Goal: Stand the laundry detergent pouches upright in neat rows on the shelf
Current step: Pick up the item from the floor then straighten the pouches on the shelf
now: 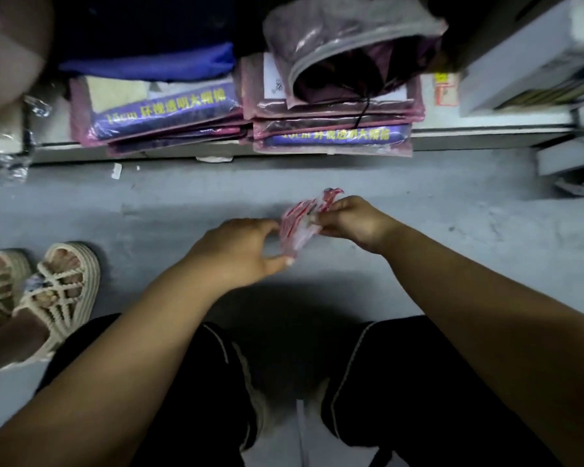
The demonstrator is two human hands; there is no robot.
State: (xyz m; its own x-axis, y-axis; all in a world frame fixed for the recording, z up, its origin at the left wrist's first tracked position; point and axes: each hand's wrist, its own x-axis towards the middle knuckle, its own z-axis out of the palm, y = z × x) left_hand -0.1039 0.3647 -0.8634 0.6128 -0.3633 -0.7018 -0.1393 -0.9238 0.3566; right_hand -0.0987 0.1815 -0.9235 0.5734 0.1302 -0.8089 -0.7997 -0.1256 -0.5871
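A small red-and-white plastic packet (299, 229) is held between both hands above the grey floor, in the middle of the head view. My right hand (354, 219) pinches its upper right edge with curled fingers. My left hand (246, 252) pinches its lower left side between thumb and fingers. The packet is blurred and its print cannot be read. No upright pouches show in this view.
The low white shelf (486, 133) ahead holds stacks of flat purple-and-pink packaged goods (169, 111) and a grey zip bag (348, 38). Another person's sandalled feet (48, 288) stand at the left. White boxes (533, 62) sit at the right. My dark-trousered legs are below.
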